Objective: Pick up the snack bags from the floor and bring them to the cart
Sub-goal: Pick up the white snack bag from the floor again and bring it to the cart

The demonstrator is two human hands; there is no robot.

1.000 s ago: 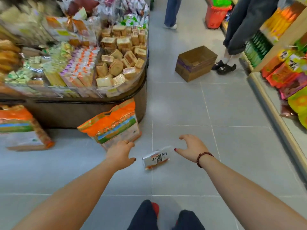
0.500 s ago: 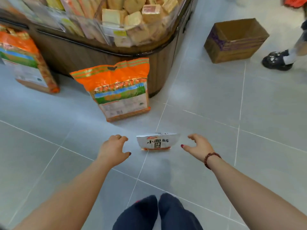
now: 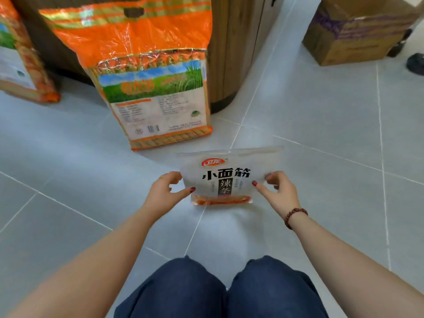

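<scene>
A white snack bag [image 3: 226, 174] with black characters and an orange strip along its bottom lies on the grey floor tiles in front of my knees. My left hand [image 3: 164, 191] pinches its left edge between thumb and fingers. My right hand [image 3: 278, 191], with a bead bracelet on the wrist, pinches its right edge in the same way. No cart is in view.
A large orange sack [image 3: 146, 72] leans against a wooden display stand [image 3: 234, 49] just behind the snack bag. A second orange sack [image 3: 23, 65] stands at the far left. A cardboard box [image 3: 358, 31] sits at the back right beside a black shoe [image 3: 415, 63].
I have crouched lower and closer to the floor. Both hands have closed in from either side and taken hold of the snack bag's edges.
</scene>
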